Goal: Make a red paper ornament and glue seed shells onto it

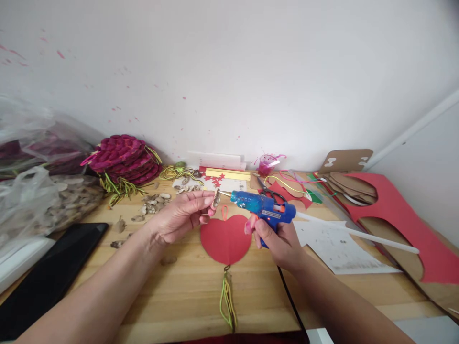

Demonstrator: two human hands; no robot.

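Note:
My right hand (pixel 278 241) grips a blue hot glue gun (pixel 263 206), whose white glue stick (pixel 362 233) juts out to the right. The gun's nozzle touches a small brown seed piece (pixel 217 198) pinched in the fingertips of my left hand (pixel 182 215). Both hands hover above a red paper heart (pixel 225 240) lying on the wooden table (pixel 186 291). A green and yellow string tassel (pixel 227 301) hangs from the heart's lower tip toward me.
Magenta scaled ornaments (pixel 124 157) and loose seed pieces (pixel 154 203) lie at the back left, next to plastic bags (pixel 32 191). A black flat object (pixel 50 274) sits at left. Scissors (pixel 268 191), white paper (pixel 340 246), red card and cardboard cut-outs (pixel 394 210) fill the right.

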